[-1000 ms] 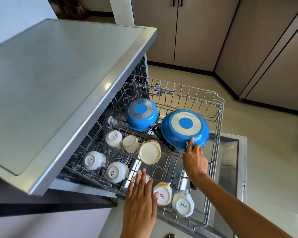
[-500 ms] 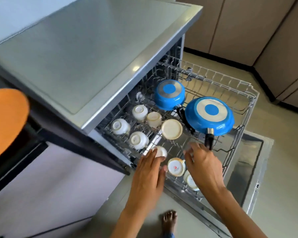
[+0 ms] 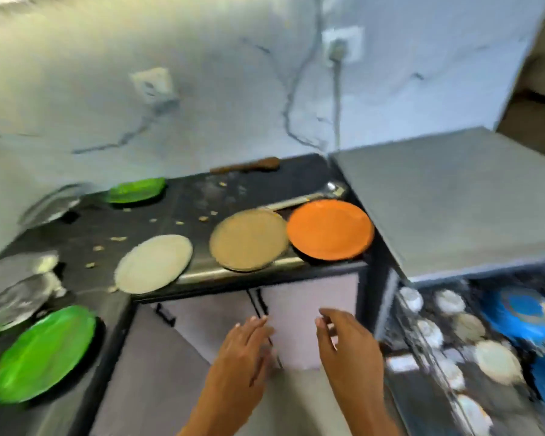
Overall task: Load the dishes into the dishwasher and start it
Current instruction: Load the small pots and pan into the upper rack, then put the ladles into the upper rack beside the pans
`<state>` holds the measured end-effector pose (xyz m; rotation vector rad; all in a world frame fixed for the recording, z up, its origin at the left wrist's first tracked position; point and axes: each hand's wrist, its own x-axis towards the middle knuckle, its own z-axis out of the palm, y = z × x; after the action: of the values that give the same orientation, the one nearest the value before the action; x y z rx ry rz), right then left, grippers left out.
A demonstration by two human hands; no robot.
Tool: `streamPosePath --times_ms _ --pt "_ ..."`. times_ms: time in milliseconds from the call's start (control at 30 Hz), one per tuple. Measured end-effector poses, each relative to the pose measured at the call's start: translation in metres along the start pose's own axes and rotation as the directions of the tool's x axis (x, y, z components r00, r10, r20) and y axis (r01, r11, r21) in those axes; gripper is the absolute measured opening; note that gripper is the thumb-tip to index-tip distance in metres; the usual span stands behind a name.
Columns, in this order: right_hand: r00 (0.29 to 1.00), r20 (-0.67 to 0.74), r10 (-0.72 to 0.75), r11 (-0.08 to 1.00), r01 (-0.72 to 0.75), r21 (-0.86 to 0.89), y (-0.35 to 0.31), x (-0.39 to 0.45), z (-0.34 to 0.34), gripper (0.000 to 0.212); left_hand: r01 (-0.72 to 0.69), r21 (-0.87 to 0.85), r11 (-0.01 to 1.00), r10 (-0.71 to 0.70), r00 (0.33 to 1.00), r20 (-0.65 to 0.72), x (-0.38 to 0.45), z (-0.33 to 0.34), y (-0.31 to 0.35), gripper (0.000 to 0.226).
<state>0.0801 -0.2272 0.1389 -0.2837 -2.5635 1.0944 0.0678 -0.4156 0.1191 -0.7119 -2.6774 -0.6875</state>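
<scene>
On the dark counter (image 3: 202, 196) lie an orange plate (image 3: 330, 228), a tan plate (image 3: 248, 240) and a pale plate (image 3: 154, 263) along the front edge. A green plate (image 3: 44, 352) sits at the near left and another green plate (image 3: 136, 190) at the back. At the right, blurred, is the dishwasher's pulled-out rack (image 3: 472, 350) with white cups and blue pans (image 3: 526, 313). My left hand (image 3: 244, 350) and right hand (image 3: 346, 344) hover empty with relaxed fingers in front of the cabinet below the counter, touching nothing.
The dishwasher's grey top (image 3: 453, 196) stands right of the counter. Steel plates or lids (image 3: 19, 297) pile at the left. A steel ladle (image 3: 312, 196) and a brown wooden tool (image 3: 249, 165) lie at the counter's back. Crumbs dot the counter. Cabinet doors (image 3: 296, 319) are below.
My view has swung left from the dishwasher rack to the counter with the plates. Both hands have left the cups in the rack and now hang empty in front of the cabinet.
</scene>
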Motion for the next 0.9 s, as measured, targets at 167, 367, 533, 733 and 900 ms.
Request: streamPosePath --times_ms 167,367,533,733,900 --pt "0.969 0.161 -0.185 0.983 0.181 0.045 -0.076 0.030 0.039 0.014 0.159 0.080 0.984 -0.136 0.961 -0.239 -0.032 -0.055 -0.041 0.033" --pt "0.913 0.252 -0.320 0.947 0.306 0.092 -0.133 0.065 0.093 0.012 0.342 0.132 0.930 -0.278 0.892 -0.357 -0.047 -0.081 -0.094 0.033" --pt "0.864 0.289 -0.413 0.910 0.399 0.110 -0.177 0.100 0.157 0.009 0.457 0.146 0.877 -0.379 0.846 -0.375 -0.028 -0.106 -0.157 0.033" --pt "0.797 0.352 -0.490 0.869 0.476 0.132 -0.237 0.129 0.240 0.010 0.600 0.137 0.788 -0.488 0.744 -0.456 -0.002 -0.157 -0.238 0.029" --pt "0.762 0.391 -0.516 0.856 0.477 0.201 -0.283 0.149 0.294 0.010 0.660 0.238 0.713 -0.497 0.715 -0.492 0.019 -0.181 -0.300 0.033"
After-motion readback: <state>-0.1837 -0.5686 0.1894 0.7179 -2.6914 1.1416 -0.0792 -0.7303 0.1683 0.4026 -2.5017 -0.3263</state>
